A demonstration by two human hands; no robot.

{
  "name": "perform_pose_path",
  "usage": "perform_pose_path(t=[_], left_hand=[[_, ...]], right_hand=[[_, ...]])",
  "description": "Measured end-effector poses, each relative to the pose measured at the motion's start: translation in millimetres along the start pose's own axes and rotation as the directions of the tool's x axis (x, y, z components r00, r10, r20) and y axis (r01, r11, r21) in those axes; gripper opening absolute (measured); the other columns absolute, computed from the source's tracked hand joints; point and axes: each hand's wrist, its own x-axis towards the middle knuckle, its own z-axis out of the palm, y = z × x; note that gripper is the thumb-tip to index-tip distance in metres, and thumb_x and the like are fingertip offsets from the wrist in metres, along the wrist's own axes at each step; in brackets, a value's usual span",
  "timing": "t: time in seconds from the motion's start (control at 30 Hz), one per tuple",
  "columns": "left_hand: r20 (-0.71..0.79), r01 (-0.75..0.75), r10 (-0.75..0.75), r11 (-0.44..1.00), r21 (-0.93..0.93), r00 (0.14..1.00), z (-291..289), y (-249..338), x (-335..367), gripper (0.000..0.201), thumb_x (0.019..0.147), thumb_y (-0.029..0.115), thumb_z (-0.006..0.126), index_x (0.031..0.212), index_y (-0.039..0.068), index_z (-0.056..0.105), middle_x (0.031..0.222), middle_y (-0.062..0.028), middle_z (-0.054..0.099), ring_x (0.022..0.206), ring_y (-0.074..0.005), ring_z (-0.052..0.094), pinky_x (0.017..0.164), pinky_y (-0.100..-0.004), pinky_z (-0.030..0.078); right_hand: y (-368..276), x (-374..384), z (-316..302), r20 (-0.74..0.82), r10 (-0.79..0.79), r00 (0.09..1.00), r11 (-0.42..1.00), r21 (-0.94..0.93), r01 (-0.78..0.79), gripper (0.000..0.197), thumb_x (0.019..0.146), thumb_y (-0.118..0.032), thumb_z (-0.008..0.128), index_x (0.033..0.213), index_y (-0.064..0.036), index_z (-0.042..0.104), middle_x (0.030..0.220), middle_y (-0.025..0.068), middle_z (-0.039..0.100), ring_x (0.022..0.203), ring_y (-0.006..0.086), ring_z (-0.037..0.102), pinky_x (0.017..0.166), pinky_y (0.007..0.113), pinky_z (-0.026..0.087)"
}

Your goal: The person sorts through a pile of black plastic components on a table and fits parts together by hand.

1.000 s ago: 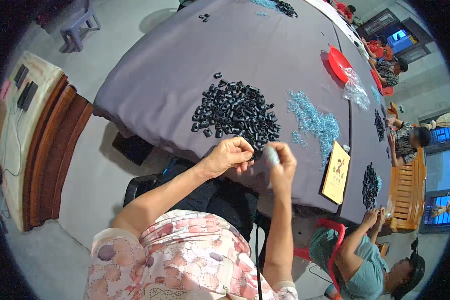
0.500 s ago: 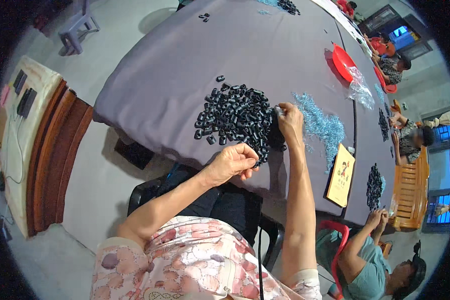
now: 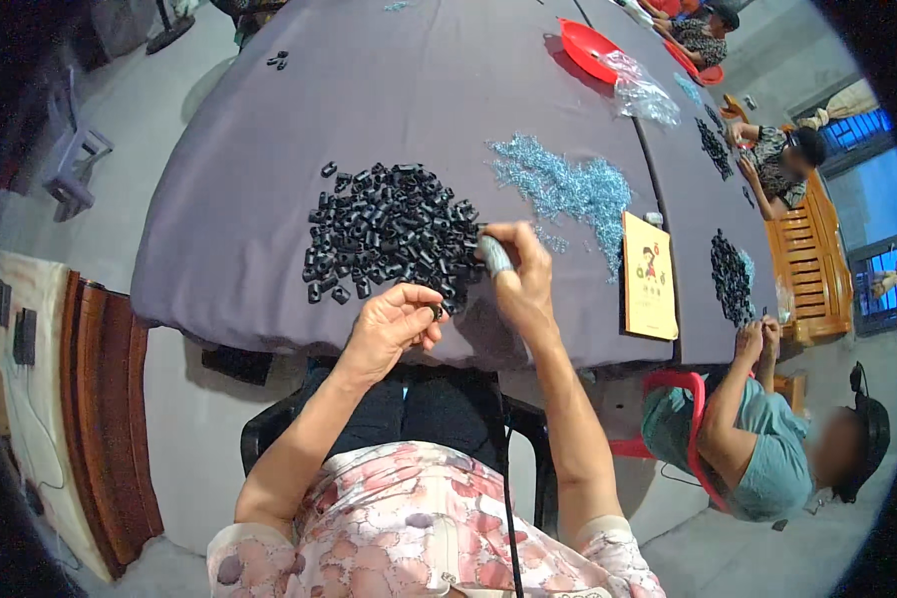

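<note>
My left grip [image 3: 393, 325] pinches a black piece [image 3: 436, 312]; my right grip [image 3: 524, 277] curls, its hold unclear. Right of both, a booklet [image 3: 650, 289] bears print and a cartoon.

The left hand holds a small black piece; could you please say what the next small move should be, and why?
Perhaps bring the right hand across to the small black piece pinched in the left hand: the hands are apart, with the right at the edge of the black pile; whether it holds anything I cannot tell.
</note>
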Motion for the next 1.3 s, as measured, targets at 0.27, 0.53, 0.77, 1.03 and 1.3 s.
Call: perform_pose_path(t=[0.27,0.53,0.77,1.03,1.3], left_hand=[[-0.017,-0.003,0.005,0.99,0.141,1.0,17,-1,8,0.016,0.088,0.008,0.057,0.103,0.003,0.057,0.089,-0.0093,0.064,0.067,-0.0102,0.06,0.059,-0.0218,0.051],[-0.029,-0.009,0.013,0.992,0.124,0.999,43,-30,50,0.017,0.088,0.005,0.057,0.104,0.0,0.059,0.081,-0.0077,0.063,0.063,-0.0087,0.059,0.054,-0.0194,0.049],[-0.047,-0.066,0.076,0.98,0.187,0.996,42,-38,48,0.017,0.089,0.005,0.056,0.104,-0.002,0.058,0.074,-0.0052,0.061,0.062,-0.0086,0.059,0.054,-0.0189,0.049],[-0.017,-0.08,0.084,0.98,0.182,0.996,39,-38,48,0.017,0.09,0.006,0.055,0.105,-0.001,0.057,0.074,-0.0061,0.061,0.061,-0.0091,0.058,0.054,-0.0194,0.049],[0.004,-0.092,0.094,0.963,0.252,0.996,38,-38,44,0.014,0.09,0.006,0.054,0.102,0.001,0.058,0.073,-0.0038,0.06,0.06,-0.0069,0.057,0.051,-0.0186,0.047]], right_hand=[[15,-64,-11,-0.084,0.007,0.996,0.987,0.16,0.007,0.032,0.081,0.009,0.051,0.108,-0.0028,0.063,0.086,0.0018,0.055,0.076,0.0091,0.054,0.068,0.022,0.044],[21,-72,-17,-0.094,0.17,0.981,0.909,0.399,-0.119,0.036,0.081,0.01,0.042,0.112,-0.0024,0.057,0.094,0.0036,0.056,0.078,0.0102,0.054,0.065,0.023,0.047],[33,-70,-23,-0.036,0.189,0.981,0.849,0.508,-0.144,0.018,0.083,0.008,0.05,0.097,-0.0015,0.056,0.085,0.0028,0.06,0.071,0.0085,0.056,0.063,0.023,0.046],[29,-70,-20,0.014,0.11,0.994,0.874,0.475,-0.104,0.017,0.081,0.008,0.05,0.094,-0.0007,0.057,0.084,0.0018,0.059,0.072,0.0082,0.056,0.065,0.022,0.047],[25,-69,-25,0.074,0.116,0.99,0.888,0.439,-0.137,0.018,0.079,0.011,0.05,0.091,0.001,0.058,0.082,0.0019,0.058,0.075,0.0085,0.057,0.066,0.022,0.046]])
